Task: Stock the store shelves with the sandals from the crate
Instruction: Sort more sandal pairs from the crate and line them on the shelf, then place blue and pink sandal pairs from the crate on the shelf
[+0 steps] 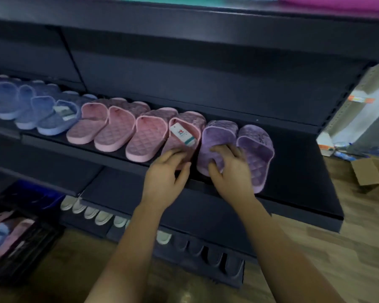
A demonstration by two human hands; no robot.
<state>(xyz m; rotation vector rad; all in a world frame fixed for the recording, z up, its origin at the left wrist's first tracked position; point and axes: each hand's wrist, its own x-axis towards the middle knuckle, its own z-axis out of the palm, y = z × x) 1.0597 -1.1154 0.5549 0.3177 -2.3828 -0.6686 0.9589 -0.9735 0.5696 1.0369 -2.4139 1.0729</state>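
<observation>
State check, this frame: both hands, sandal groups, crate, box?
left hand: fingers touch heel of tagged pink sandal; grip unclear
right hand: grips left purple sandal near its heel
right purple sandal: on shelf, untouched
other pink sandals: lined up on shelf
blue sandals: lined up on shelf, blurred
crate: on floor, sandals inside
cardboard box: on floor, flaps open

Dim bluish light, motion blur throughout (sandals (pixel 7 101) worst at far left), wide-angle bending at edges.
</observation>
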